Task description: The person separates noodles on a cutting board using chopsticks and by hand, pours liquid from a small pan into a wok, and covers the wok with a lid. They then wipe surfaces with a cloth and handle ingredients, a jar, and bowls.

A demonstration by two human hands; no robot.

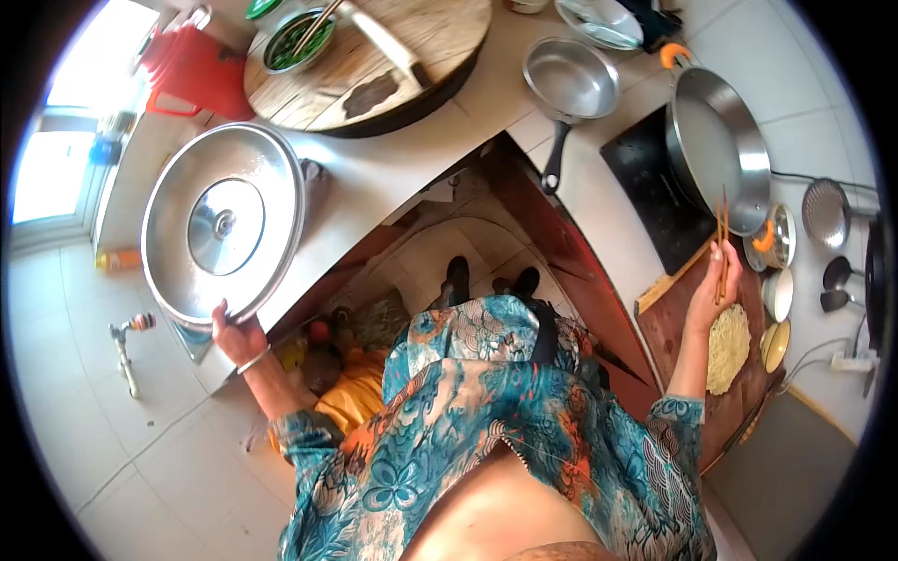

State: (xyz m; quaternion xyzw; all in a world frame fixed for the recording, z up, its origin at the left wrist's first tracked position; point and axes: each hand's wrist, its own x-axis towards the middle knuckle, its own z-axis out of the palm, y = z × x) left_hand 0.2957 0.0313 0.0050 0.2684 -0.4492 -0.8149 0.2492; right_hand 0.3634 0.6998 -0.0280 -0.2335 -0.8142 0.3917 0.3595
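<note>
My left hand (236, 335) grips the near rim of a large round steel lid (168, 224), thumb on top, at the left counter. A disc with a small knob or screw marks the lid's middle. Closed around a pair of chopsticks (723, 217), my right hand (716, 285) is near the front edge of a steel pan (680, 140). The chopstick tips point towards the pan's rim; the pan sits on a black cooktop (645, 182) and has orange handles. A flat round of pale yellow dough or flatbread (730, 348) lies beside my right forearm on a reddish-brown board (666, 341).
A steel saucepan (571, 77) has its black handle (556, 159) jutting over the counter edge. The round wooden board (449, 28) bears a cleaver (379, 42) and a bowl of chopped greens (297, 45). A red jug (198, 77) stands behind the lid. Small bowls (774, 346) line the right board.
</note>
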